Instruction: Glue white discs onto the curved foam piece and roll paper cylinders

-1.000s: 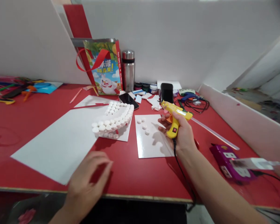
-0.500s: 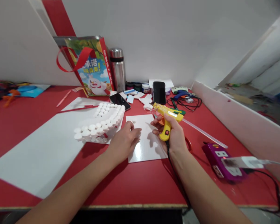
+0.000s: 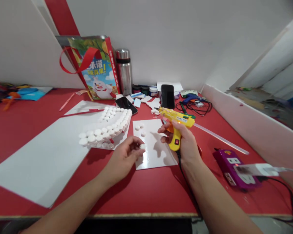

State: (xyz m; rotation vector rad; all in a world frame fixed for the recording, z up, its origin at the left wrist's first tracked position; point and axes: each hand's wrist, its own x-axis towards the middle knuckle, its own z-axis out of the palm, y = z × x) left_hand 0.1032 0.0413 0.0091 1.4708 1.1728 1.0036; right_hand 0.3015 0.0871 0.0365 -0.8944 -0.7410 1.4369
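In my right hand [image 3: 183,139] is a yellow hot glue gun [image 3: 177,122], its nozzle pointing left and a long clear glue stick [image 3: 222,139] sticking out of its back. My left hand [image 3: 127,154] pinches a small white disc [image 3: 142,146] above the near left part of a white board [image 3: 158,156]. Three more white discs [image 3: 137,127] lie on that board's far left area. Left of the board stands a curved piece built of rows of white discs [image 3: 104,131], with bits of red beneath it, resting on large white sheets [image 3: 44,162].
A purple power strip [image 3: 234,169] with a white plug sits at the right. Behind are a steel flask [image 3: 124,71], a picture bag [image 3: 97,71], a phone [image 3: 126,104], paint jars [image 3: 145,90], a black device [image 3: 167,96] and tangled cables [image 3: 197,105]. A red pen [image 3: 83,113] lies left.
My left hand has drawn back toward me and turned, now showing a white disc between its fingers. Discs on the board are uncovered. The glue gun stays nearly in place.
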